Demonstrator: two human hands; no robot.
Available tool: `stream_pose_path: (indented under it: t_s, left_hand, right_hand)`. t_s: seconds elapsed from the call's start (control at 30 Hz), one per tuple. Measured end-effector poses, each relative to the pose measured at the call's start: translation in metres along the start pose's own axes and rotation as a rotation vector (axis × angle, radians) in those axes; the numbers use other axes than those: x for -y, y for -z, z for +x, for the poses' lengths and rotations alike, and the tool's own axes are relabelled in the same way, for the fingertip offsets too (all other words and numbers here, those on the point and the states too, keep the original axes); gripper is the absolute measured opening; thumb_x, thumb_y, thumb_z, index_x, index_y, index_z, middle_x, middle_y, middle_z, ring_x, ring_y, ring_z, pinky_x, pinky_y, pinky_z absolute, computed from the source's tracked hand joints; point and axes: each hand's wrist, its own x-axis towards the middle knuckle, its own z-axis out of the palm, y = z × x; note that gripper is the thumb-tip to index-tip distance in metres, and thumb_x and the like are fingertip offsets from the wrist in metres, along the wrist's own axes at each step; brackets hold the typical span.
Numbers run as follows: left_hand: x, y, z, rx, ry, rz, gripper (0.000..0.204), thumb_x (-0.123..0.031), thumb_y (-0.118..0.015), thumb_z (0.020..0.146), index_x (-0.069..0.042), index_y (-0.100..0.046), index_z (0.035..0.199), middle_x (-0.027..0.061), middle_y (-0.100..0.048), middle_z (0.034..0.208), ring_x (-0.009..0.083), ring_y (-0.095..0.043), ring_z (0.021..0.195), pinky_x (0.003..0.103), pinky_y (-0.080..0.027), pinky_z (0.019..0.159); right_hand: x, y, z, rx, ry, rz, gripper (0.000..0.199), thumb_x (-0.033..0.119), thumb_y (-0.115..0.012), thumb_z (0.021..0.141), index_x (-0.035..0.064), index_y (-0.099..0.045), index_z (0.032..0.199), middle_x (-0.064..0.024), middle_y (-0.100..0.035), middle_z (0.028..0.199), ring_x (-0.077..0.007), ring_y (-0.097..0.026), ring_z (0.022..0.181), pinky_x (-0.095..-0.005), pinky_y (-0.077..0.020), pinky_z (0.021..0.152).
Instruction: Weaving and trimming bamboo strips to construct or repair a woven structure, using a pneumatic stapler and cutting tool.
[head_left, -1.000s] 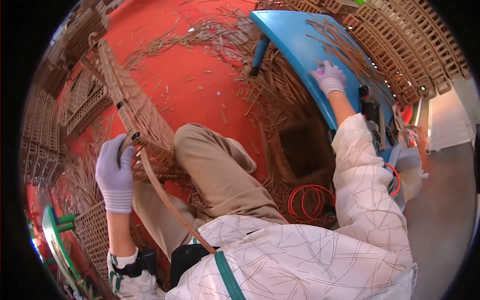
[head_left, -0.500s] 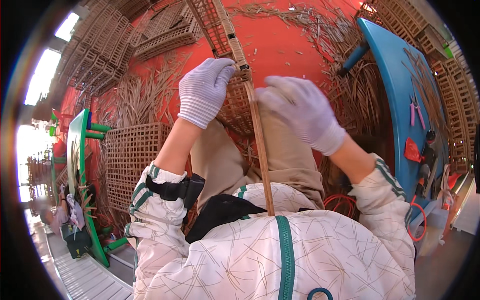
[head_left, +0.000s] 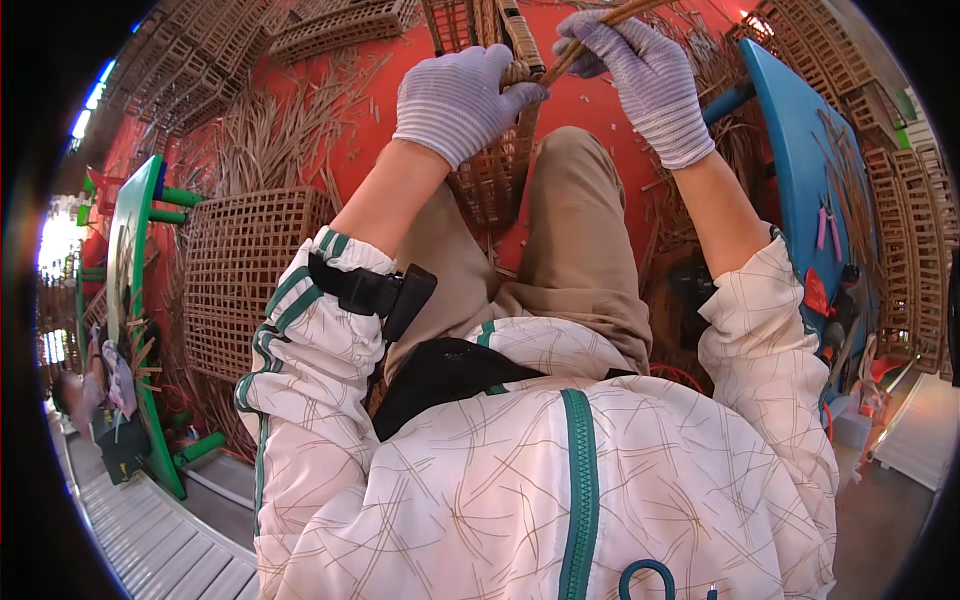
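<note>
An open-weave brown basket (head_left: 497, 180) stands between my knees, its wrapped rim running away from me near the top of the picture. My left hand (head_left: 458, 104), in a striped pale glove, is closed on that rim, with thumb and fingers meeting around it. From the rim beside the left thumb a brown flat strip (head_left: 566, 62) slants up to the right. My right hand (head_left: 645, 88), gloved alike, pinches this strip a short way out from the rim. The strip's far end passes out of the top of the picture.
A lattice panel (head_left: 250, 270) leans at the left by a green-edged table (head_left: 135, 250). Loose strips (head_left: 285, 130) lie on the red floor. At the right, a blue table (head_left: 800, 180) holds pink-handled pliers (head_left: 828, 226) and more strips. Stacked baskets (head_left: 905, 240) stand beyond it.
The right hand has swung up and away, taking hold of the strip, which hung toward my lap before and now points up right. My left hand sits higher on the rim in the picture.
</note>
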Motion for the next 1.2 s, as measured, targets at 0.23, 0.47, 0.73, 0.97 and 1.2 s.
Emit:
stream_pose_path:
  t_s: [0.23,0.47,0.73,0.97,1.2]
  left_hand:
    - [0.004,0.008,-0.010,-0.102,-0.010,-0.106,0.042,-0.054,-0.076,0.077,-0.015,-0.063,0.086,0.0092,-0.067,0.078,0.0319,-0.068,0.075,0.045,-0.054,0.065]
    - [-0.004,0.013,-0.024,-0.138,-0.081,-0.196,0.049,-0.054,-0.080,0.072,-0.012,-0.059,0.085,0.0083,-0.061,0.076,0.0284,-0.066,0.074,0.043,-0.051,0.070]
    - [-0.012,0.019,-0.024,-0.136,-0.074,-0.204,0.046,-0.052,-0.080,0.073,-0.012,-0.060,0.085,0.0078,-0.061,0.077,0.0271,-0.064,0.073,0.040,-0.049,0.070]
    - [-0.007,0.010,-0.022,-0.216,-0.089,-0.209,0.046,-0.051,-0.079,0.072,-0.011,-0.058,0.080,0.0075,-0.061,0.075,0.0265,-0.064,0.069,0.041,-0.050,0.065]
    - [-0.007,0.005,-0.024,-0.231,-0.066,-0.215,0.045,-0.052,-0.078,0.074,-0.011,-0.059,0.076,0.0075,-0.060,0.071,0.0266,-0.064,0.067,0.041,-0.049,0.063]
  right_hand:
    - [0.010,-0.006,-0.009,0.078,0.119,-0.006,0.025,0.018,-0.053,0.107,-0.0007,-0.069,0.101,-0.0046,-0.071,0.092,-0.0126,-0.066,0.085,-0.0296,-0.0535,0.081]
    - [0.031,-0.016,-0.034,0.014,0.016,0.010,0.028,0.022,-0.056,0.106,-0.0013,-0.067,0.095,-0.0059,-0.069,0.085,-0.0131,-0.065,0.078,-0.0284,-0.0524,0.073]
    - [0.033,-0.020,-0.034,-0.065,-0.026,0.032,0.029,0.024,-0.060,0.104,-0.0021,-0.065,0.092,-0.0079,-0.068,0.078,-0.0138,-0.064,0.070,-0.0293,-0.0524,0.069]
    - [0.038,-0.018,-0.020,-0.016,0.053,-0.051,0.029,0.023,-0.057,0.106,-0.0017,-0.067,0.094,-0.0088,-0.070,0.082,-0.0141,-0.065,0.074,-0.0303,-0.0526,0.071]
    - [0.047,-0.015,-0.004,-0.010,-0.041,-0.026,0.028,0.025,-0.058,0.105,-0.0003,-0.069,0.101,-0.0052,-0.071,0.086,-0.0125,-0.066,0.081,-0.0288,-0.0527,0.077]
